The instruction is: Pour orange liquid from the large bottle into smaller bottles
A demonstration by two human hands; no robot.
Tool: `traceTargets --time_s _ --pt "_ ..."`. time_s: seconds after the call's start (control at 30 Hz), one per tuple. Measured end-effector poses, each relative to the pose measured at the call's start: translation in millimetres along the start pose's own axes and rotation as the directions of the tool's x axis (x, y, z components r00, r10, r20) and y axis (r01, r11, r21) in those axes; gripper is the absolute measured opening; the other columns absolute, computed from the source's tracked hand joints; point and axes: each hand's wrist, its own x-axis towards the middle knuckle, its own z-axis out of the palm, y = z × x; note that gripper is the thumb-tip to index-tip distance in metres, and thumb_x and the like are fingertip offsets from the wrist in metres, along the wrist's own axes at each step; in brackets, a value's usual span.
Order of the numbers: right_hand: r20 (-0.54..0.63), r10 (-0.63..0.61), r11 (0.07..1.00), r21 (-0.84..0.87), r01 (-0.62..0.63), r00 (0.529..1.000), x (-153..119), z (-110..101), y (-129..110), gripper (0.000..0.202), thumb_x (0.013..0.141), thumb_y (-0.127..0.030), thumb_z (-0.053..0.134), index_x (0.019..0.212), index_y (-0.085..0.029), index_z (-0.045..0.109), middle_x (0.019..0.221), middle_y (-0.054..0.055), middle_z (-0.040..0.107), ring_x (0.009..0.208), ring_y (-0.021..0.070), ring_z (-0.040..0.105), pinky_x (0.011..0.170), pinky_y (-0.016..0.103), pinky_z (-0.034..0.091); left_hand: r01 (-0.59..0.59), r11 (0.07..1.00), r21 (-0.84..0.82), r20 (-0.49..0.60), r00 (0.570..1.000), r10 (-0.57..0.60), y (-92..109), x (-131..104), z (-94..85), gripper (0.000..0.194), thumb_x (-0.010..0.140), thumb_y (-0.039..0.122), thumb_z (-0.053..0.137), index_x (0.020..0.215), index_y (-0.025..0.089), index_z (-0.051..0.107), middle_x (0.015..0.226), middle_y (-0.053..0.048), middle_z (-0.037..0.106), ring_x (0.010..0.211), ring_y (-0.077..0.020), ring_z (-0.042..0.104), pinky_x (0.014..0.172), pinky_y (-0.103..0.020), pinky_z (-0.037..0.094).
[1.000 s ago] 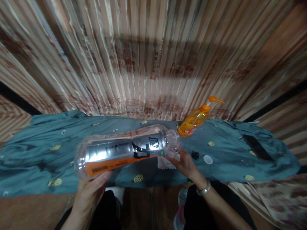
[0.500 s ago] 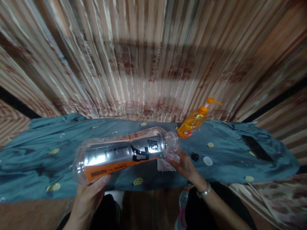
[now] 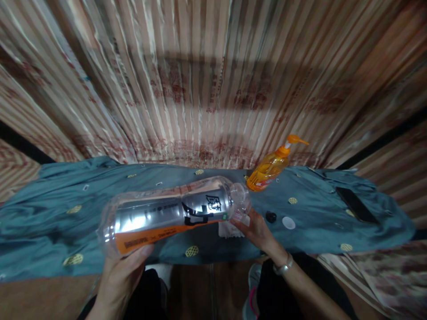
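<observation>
A large clear plastic bottle (image 3: 167, 213) with a silver and orange label lies nearly level in the air, its neck towards the right. My left hand (image 3: 123, 271) is closed around its base from below, thumb along the label. At the bottle's mouth, my right hand (image 3: 255, 229) is closed on a small clear container (image 3: 240, 213) with a white patch on its side. The mouth and the small container overlap, so I cannot tell whether they touch. Beneath them a white crumpled tissue (image 3: 228, 230) rests on the cloth.
A teal patterned cloth (image 3: 160, 255) covers the narrow table. An orange pump bottle (image 3: 267, 171) stands at the back, right of centre. A small black cap (image 3: 271, 217), a white disc (image 3: 288, 222) and a dark phone (image 3: 356, 204) lie to the right. A striped curtain (image 3: 200, 89) hangs behind.
The large bottle's base has dipped and shifted very slightly left with my left hand. My right hand keeps its place at the mouth.
</observation>
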Motion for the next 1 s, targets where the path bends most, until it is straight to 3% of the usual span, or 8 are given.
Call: traceTargets --time_s 0.17,0.33,0.47,0.6,0.77,1.0 --pt "-0.004 -0.009 1.000 -0.009 0.009 1.000 -1.3 -0.5 -0.9 0.047 0.085 -0.039 0.069 0.129 -0.022 0.063 0.124 0.012 0.074 0.111 0.0350 0.072 0.096 0.050 0.060 0.014 1.000 -0.001 -0.012 1.000 -0.014 3.9 -1.9 2.4 0.100 0.037 0.036 0.097 0.131 0.028 0.063 0.094 -0.004 0.081 0.083 -0.0265 0.076 0.084 -0.037 0.064" --pt "0.004 0.012 1.000 -0.001 -0.012 1.000 -2.4 -1.2 -1.6 0.049 0.084 -0.038 0.068 0.130 -0.022 0.062 0.125 0.012 0.074 0.113 0.0352 0.072 0.097 0.050 0.059 0.023 1.000 0.002 -0.017 1.000 -0.023 8.0 -3.6 8.3 0.094 0.034 0.039 0.097 0.123 0.024 0.070 0.086 -0.005 0.080 0.076 -0.0254 0.076 0.075 -0.031 0.065" --pt "0.001 0.002 1.000 0.004 -0.002 1.000 -3.0 0.1 0.5 0.050 0.085 -0.037 0.068 0.132 -0.021 0.061 0.123 0.013 0.075 0.111 0.0334 0.072 0.096 0.049 0.059 0.017 1.000 0.003 -0.011 1.000 -0.017 6.6 -3.5 6.4 0.087 0.038 0.037 0.097 0.120 0.024 0.071 0.085 -0.003 0.080 0.078 -0.0220 0.076 0.079 -0.027 0.063" --pt "-0.013 -0.014 1.000 0.015 0.014 1.000 -3.1 1.1 1.0 0.049 0.085 -0.036 0.067 0.131 -0.020 0.062 0.123 0.013 0.075 0.111 0.0320 0.073 0.097 0.047 0.059 0.018 1.000 0.001 -0.007 1.000 -0.018 3.6 -1.9 2.9 0.093 0.034 0.039 0.097 0.122 0.024 0.070 0.082 -0.002 0.079 0.076 -0.0239 0.076 0.078 -0.031 0.065" --pt "-0.001 0.006 1.000 0.014 -0.006 1.000 -3.9 0.8 0.9 0.047 0.085 -0.035 0.067 0.129 -0.021 0.062 0.124 0.013 0.074 0.112 0.0325 0.072 0.097 0.048 0.059 -0.003 1.000 0.009 0.007 1.000 0.003 4.0 -4.2 3.6 0.096 0.041 0.039 0.097 0.130 0.027 0.063 0.100 -0.004 0.080 0.086 -0.0258 0.076 0.084 -0.038 0.065" --pt "-0.004 0.033 0.999 0.000 -0.033 0.999 -5.4 0.4 -0.5 0.045 0.084 -0.038 0.067 0.124 -0.018 0.063 0.120 0.015 0.075 0.110 0.0337 0.073 0.095 0.049 0.060 -0.009 1.000 0.020 0.007 1.000 0.009 3.3 -6.2 1.6 0.092 0.043 0.039 0.097 0.129 0.029 0.064 0.105 -0.003 0.079 0.101 -0.0280 0.074 0.093 -0.040 0.063"
